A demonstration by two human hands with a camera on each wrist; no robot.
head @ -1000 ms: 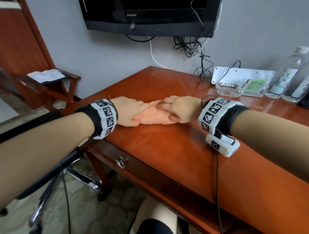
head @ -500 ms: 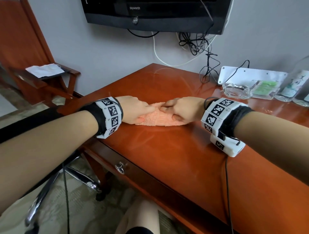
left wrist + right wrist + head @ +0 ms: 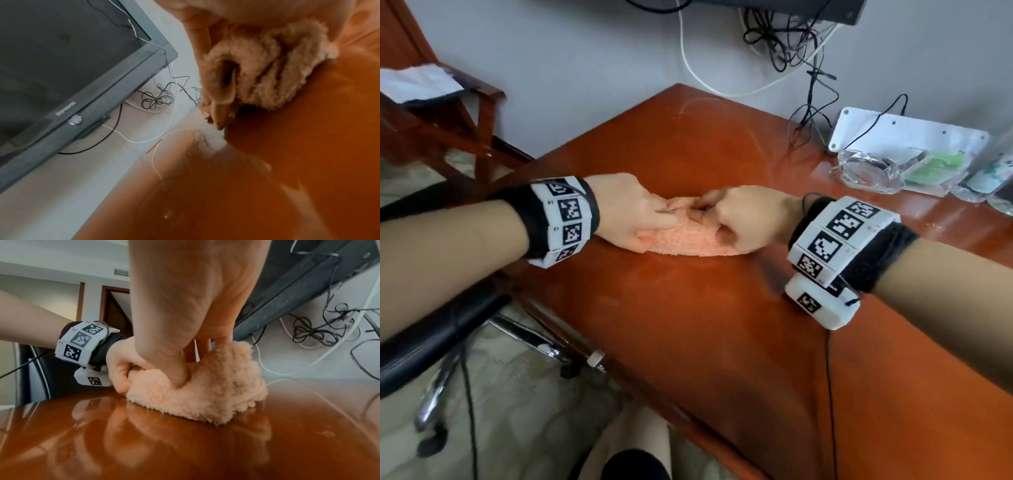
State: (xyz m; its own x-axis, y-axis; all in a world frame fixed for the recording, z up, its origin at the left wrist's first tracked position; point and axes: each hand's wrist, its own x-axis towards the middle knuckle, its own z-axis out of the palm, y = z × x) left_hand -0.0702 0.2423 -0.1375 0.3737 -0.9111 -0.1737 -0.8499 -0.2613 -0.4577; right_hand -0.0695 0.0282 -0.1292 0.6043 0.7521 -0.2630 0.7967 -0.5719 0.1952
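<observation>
On the glossy red-brown counter [image 3: 688, 325], toward its left edge, we have a fluffy peach cloth [image 3: 690, 241] bunched into a short roll that lies on the wood. Our left hand [image 3: 626, 209] grips the roll's left end, with the fingers curled over the top and the thumb against the near side. Our right hand [image 3: 746, 219] comes in from the other end. Its bent fingers pinch the folds on top, and the right wrist view shows its thumb dug into the near face of the pile. Our two hands almost meet over the middle of the cloth. Well apart, at the far right of the counter, a glass ashtray [image 3: 868, 171] stands just beside a white panel [image 3: 914, 133] by the wall. Tangled black cables [image 3: 791, 44] hang below a television [image 3: 61, 65].
</observation>
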